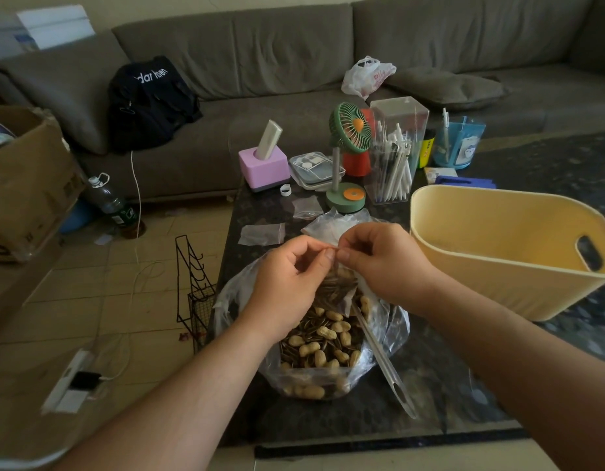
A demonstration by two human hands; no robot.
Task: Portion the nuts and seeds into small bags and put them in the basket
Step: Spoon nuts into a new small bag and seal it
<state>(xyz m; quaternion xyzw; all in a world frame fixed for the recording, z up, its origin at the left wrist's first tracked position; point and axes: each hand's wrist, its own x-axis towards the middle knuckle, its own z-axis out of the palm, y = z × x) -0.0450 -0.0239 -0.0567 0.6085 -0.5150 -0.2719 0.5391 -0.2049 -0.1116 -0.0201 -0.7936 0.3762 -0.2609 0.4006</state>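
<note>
Both pinch bag top: left hand [289, 277], right hand [379, 263] | small bag [338, 287] hangs filled over nuts [325, 338] in big sack | judged light, limp, slippery film; hold at seal strip | basket [498, 266] right, near.

dim indoor light, soft shadows, wide-angle edge distortion, slight blur

Head view — forward, downward, close over table [328, 413]
</note>
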